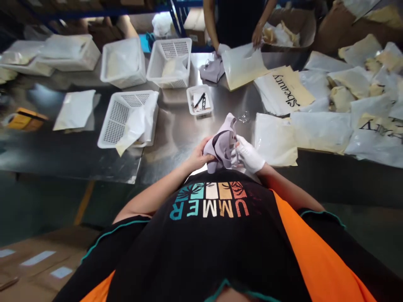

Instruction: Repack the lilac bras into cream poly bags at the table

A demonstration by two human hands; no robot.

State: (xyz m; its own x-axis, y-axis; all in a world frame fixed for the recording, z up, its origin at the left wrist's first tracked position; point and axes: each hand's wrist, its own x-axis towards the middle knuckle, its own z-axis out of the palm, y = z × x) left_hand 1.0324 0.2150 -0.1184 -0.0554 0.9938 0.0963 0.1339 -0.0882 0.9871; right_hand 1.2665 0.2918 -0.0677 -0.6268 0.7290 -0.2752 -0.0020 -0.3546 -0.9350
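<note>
A folded lavender garment is held up close to my body, just above the near edge of the metal table. My left hand, bare, grips its left side with the thumb in front. A white glove covers my right hand, whose bent fingers close on the garment's right edge. A dark opening or band shows across the cloth; its exact kind is unclear. Beyond it stands a small white tray with black-handled tools inside. A small clear plastic item lies to the right.
White perforated baskets holding bags stand at left and along the back. Packed plastic bags and printed "beauty" bags cover the right side. Across the table, a co-worker's hands hold a translucent bag beside another lavender garment.
</note>
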